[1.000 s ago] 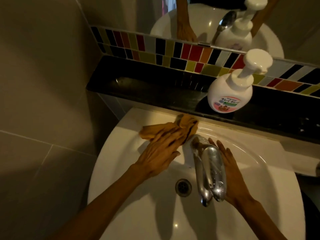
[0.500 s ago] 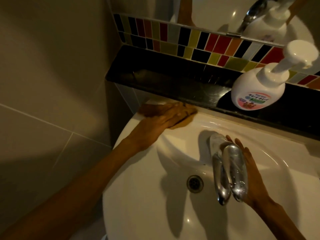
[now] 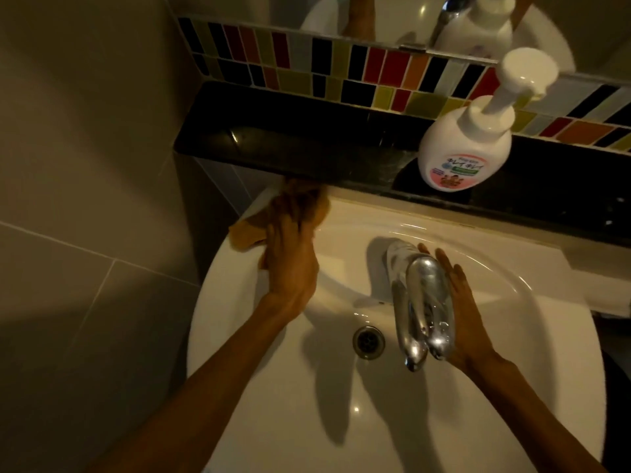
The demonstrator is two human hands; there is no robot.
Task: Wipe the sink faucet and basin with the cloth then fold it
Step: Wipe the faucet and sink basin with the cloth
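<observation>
Glossy white ceramic basin point(image 3: 341, 421), mirror-polished chrome faucet point(image 3: 418, 302), soft matt cloth point(image 3: 286, 213), smooth white plastic soap bottle point(image 3: 461, 145), glossy black ledge point(image 3: 290, 138).

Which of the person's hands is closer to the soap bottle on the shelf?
The right hand, flat beside the tap, below the soap bottle. The left hand presses the cloth at the sink's far-left rim.

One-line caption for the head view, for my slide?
Left hand presses cloth on basin rim; right hand flat beside faucet.
</observation>
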